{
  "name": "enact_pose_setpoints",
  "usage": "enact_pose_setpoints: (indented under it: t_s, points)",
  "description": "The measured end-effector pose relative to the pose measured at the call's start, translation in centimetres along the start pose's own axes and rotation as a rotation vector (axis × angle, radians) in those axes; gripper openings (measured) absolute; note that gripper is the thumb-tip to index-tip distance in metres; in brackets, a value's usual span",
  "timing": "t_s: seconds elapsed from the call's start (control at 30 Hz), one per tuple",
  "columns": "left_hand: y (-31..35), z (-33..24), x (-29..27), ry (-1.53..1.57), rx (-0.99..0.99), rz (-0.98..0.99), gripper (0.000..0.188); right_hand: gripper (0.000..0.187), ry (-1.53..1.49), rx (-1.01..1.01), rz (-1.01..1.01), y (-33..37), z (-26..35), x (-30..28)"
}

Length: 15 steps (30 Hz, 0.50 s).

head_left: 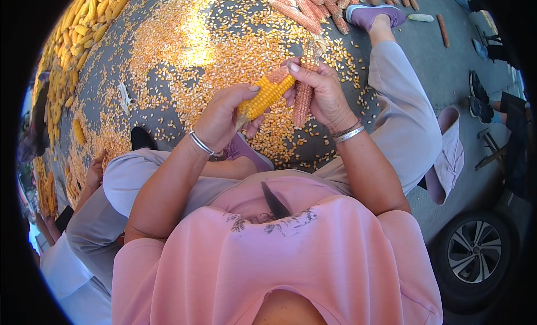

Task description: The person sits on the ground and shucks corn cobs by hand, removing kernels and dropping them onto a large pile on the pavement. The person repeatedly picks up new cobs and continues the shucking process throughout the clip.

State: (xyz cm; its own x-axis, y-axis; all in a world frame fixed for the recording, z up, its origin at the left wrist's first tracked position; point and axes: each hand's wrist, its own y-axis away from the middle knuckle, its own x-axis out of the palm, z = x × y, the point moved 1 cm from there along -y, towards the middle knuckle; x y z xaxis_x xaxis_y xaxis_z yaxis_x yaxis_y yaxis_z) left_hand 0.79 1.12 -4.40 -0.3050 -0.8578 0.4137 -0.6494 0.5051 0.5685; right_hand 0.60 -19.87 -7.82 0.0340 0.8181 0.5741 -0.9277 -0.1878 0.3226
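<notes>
A gray floor (417,57) lies under it all, in bright light near the far middle. At the left, a big pile of yellow corn (84,23) slopes along the rim of the view, and one yellow ear (78,132) lies near it. A scrap of pale husk (124,97) comes next, then loose kernels (235,62) spread wide across the middle. Past them is a heap of bare cobs (313,6), and far to the right is a car wheel (474,252). The left hand (224,110) has its fingers wrapped around a half-picked corn ear (265,98), held up over the kernels. The ear lies on a slant: its husk end points down and left, toward the person, and its other end points up and right, at the right hand (324,93). That hand's fingers pinch a bare cob (303,101), which stands nearly up and down in the view, just beside the ear's tip. The folded left leg (131,177) sits near the left hand. The right leg (408,101) makes the edge on the other side, and past it gray floor shows, with a lone cob (443,30) on it.
</notes>
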Motion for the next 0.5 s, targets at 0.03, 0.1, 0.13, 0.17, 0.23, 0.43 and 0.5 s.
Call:
enact_pose_setpoints:
  t_s: [0.03,0.1,0.13,0.17,0.23,0.43,0.5]
  points:
    - [0.1,-0.1,0.3,0.031,-0.024,-0.033,0.033,0.030,0.006,-0.002,-0.008,0.0,0.0,0.0]
    - [0.2,-0.2,0.2,0.027,-0.078,-0.042,0.039,0.028,-0.003,-0.016,0.020,0.2,0.1,0.1]
    - [0.3,-0.2,0.1,0.024,-0.105,-0.046,0.042,0.028,-0.007,-0.024,0.034,0.3,0.1,0.1]
    - [0.3,-0.3,-0.2,0.047,-0.115,-0.019,0.042,0.026,0.030,-0.030,0.055,0.3,0.3,0.3]
    - [0.2,-0.3,-0.8,0.092,-0.136,0.035,0.040,0.024,0.104,-0.044,0.096,0.4,0.6,0.6]
    - [0.6,-0.7,0.4,-0.025,-0.122,0.029,0.032,0.023,0.230,-0.026,0.128,0.4,0.4,0.5]
    - [0.6,-0.7,0.4,-0.052,-0.144,0.015,0.031,0.020,0.239,-0.046,0.076,0.5,0.2,0.6]
